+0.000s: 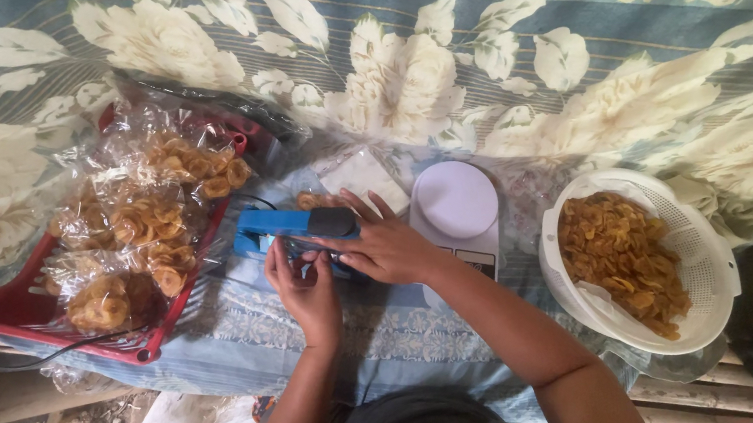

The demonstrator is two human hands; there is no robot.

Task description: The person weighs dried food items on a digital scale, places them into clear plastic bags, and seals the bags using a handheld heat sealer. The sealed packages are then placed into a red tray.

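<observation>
A blue heat sealer (289, 225) with a dark handle lies on the cloth in the middle. My right hand (380, 244) rests flat on top of its arm, fingers spread, pressing down. My left hand (305, 289) is at the sealer's near edge, fingers pinching a clear plastic bag of yellow chips (315, 199) whose body shows behind the sealer. How much of the bag sits in the jaw is hidden by my hands.
A red tray (14, 315) at the left holds several sealed bags of chips. A white kitchen scale (457, 203) stands right of the sealer. A white perforated basket (709, 270) of loose chips sits at the right. A black cord runs left.
</observation>
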